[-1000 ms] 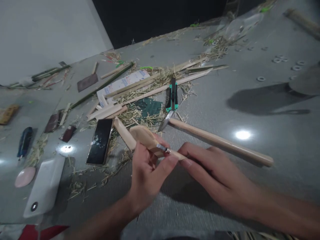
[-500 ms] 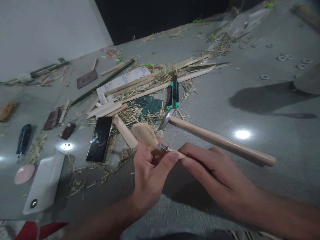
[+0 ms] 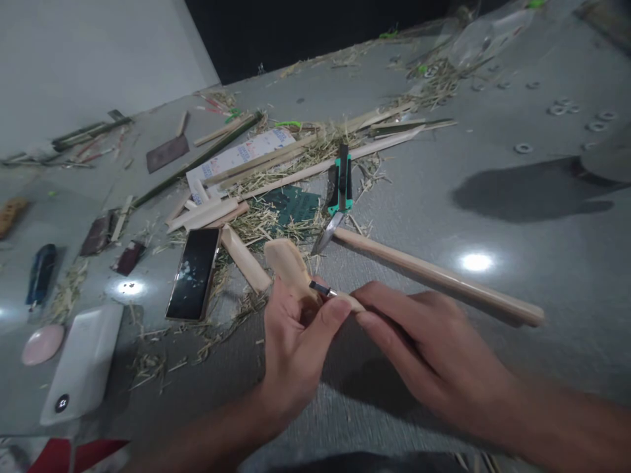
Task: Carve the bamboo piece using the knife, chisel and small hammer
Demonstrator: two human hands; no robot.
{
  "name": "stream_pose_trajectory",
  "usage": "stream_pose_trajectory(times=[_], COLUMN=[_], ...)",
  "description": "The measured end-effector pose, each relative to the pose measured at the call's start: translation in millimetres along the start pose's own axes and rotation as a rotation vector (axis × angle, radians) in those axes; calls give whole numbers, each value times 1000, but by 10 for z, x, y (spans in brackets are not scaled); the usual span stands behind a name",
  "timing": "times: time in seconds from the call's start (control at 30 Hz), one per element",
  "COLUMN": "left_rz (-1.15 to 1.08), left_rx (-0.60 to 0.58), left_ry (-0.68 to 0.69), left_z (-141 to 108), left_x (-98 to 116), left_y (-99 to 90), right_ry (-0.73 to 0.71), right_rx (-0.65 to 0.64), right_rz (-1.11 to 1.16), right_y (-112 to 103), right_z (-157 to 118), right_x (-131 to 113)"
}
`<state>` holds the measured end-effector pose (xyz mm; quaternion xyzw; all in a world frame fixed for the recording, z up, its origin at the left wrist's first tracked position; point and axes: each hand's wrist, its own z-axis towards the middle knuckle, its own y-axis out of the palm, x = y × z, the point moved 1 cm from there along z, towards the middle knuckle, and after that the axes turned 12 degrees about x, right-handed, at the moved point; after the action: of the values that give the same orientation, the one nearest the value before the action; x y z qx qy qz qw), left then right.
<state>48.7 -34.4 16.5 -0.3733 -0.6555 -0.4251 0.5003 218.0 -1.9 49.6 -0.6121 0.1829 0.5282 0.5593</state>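
Observation:
My left hand (image 3: 298, 338) is closed round a pale wooden spoon-like piece (image 3: 286, 261), whose broad end points up and away from me. In my right hand (image 3: 419, 335) is the wooden handle of a small carving tool (image 3: 323, 289); its metal blade rests against the wooden piece. The left thumb presses on the tool near its metal collar. Just beyond my hands lie a hammer (image 3: 438, 276) with a wooden handle and a green and black utility knife (image 3: 341, 180).
To the left are a dark phone (image 3: 194, 274), a white device (image 3: 83, 364), a pink oval object (image 3: 43, 344) and a dark blue tool (image 3: 41, 276). Wood strips, shavings and green sandpaper (image 3: 293, 205) lie ahead. Several metal washers (image 3: 523, 148) are at the right.
The wooden piece and the tool blade have tilted slightly in my hands. Both hands keep their hold, and the view has shifted a little.

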Motion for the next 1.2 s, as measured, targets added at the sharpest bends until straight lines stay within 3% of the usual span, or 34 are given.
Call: stream_pose_trajectory(times=[0.13,0.33,0.53,0.6,0.73,0.8,0.9,1.07,1.2], left_rz=[93,250,225,229,295,316,311,319,333], left_rx=[41,72,36,55,91,91,82,104,128], left_ry=[99,139,184,195,194,198,202,160,115], left_z=[-16,-1,30,31,42,54,61,13,-21], left_x=[60,137,163,165,158,157,157,147,135], left_y=[27,54,81,82,71,65,52,26,27], right_ry=[110,301,609,553,221,149,143,290,270], right_rx=[-20,-54,-170,-148,-67,-56,-71,-83,-53], right_rz=[92,382,721,655,236,114,130,320,264], right_y=[20,17,56,49,-10,-43,-73,-49,-9], right_z=[3,41,38,38,56,67,90,99,46], right_x=[-41,-53,-3,6,23,30,17,-27,-33])
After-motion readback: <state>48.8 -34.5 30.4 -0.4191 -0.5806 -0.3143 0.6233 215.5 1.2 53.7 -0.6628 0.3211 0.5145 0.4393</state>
